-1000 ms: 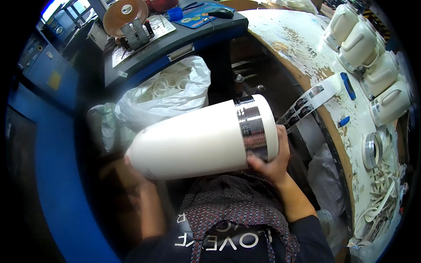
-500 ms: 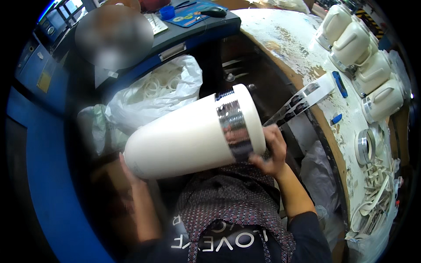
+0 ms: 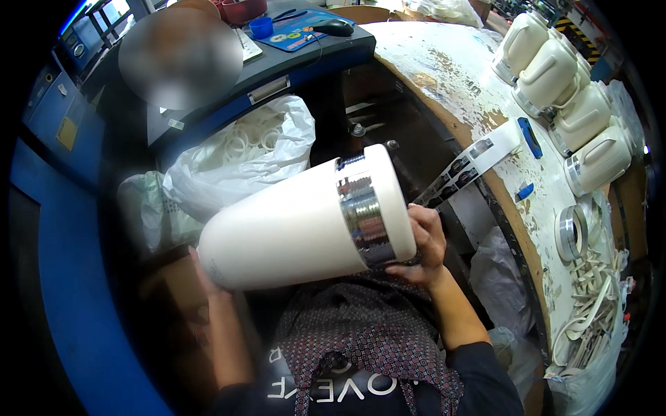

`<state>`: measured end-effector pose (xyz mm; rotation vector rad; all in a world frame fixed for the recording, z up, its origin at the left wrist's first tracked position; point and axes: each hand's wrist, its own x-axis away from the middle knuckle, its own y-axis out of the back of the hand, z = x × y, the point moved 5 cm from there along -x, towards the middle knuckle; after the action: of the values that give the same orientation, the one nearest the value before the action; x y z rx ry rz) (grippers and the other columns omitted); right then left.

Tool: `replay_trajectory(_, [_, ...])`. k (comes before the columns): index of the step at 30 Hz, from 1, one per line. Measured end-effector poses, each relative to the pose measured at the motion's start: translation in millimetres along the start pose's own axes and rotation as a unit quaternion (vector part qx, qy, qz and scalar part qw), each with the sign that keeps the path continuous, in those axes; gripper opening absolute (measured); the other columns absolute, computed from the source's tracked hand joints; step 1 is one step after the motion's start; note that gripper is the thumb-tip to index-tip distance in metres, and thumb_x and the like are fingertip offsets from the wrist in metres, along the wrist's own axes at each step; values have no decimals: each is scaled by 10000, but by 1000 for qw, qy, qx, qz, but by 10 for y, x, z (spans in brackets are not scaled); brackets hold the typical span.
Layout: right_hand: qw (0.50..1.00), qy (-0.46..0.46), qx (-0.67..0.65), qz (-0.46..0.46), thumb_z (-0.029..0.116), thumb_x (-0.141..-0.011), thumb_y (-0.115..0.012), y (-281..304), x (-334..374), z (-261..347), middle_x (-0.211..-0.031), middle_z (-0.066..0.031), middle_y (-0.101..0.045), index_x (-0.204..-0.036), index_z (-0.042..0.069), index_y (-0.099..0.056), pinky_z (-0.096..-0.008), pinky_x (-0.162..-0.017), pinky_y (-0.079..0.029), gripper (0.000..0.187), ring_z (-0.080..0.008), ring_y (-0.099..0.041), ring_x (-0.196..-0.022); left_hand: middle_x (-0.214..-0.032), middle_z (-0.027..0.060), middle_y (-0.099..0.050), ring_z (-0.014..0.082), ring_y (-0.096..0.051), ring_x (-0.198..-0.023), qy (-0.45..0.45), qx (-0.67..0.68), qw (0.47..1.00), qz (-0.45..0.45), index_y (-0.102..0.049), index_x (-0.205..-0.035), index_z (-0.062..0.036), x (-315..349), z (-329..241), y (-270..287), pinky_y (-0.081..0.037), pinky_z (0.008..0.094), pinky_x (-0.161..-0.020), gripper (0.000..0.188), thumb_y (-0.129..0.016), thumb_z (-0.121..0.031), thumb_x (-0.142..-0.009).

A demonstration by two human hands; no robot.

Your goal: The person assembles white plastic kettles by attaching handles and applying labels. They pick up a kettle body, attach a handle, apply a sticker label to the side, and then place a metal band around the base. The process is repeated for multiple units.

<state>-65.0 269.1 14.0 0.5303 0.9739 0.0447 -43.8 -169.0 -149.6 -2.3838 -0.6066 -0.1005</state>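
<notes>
A large cream-white jug body [image 3: 284, 236] lies on its side across my lap, held in the air between both hands. Near its right end runs a shiny chrome band [image 3: 361, 215], with a plain white rim beyond it. My left hand [image 3: 207, 276] supports the rounded left end, fingers flat along it and partly hidden behind. At the other end, my right hand [image 3: 424, 244] grips the rim, thumb below the band and fingers curled around the edge.
Several white handled jugs [image 3: 549, 76] stand on the worn white table [image 3: 437, 62] at right. It also holds a sticker strip [image 3: 479, 156], blue cutter [image 3: 529, 139], metal-banded ring [image 3: 571, 233] and white plastic handles [image 3: 590, 305]. Beyond the jug, a plastic bag [image 3: 236, 163] contains white rings.
The jug's right end has come slightly lower and nearer me, with my right hand moving along. Reflections on the chrome band differ. Both hands keep their hold.
</notes>
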Motion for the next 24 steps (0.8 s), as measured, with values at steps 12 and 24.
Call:
replay_trajectory(12, [979, -140, -143, 29, 641, -784, -687, -101, 67, 141, -1107, -156, -577, -1264, -50, -496, -365, -857, -462, 862, -241, -572, -978, -1319, 119, -562, 265, -550, -1181, -73, 18, 997, -10, -505, -1322, -24, 55, -285, -110, -455, 398, -987, 698, -351, -610, -975])
replay_trajectory(24, [609, -643, -464, 5, 480, -1004, -441, -666, 781, -1021, -1018, -100, -670, -1127, 14, -617, -320, -853, -525, 513, -177, -646, -904, -1409, 149, -474, 317, -472, -1268, -251, -140, 957, 36, -428, -1393, -39, 443, -1184, -728, -390, 470, -1055, 745, -420, -626, -933])
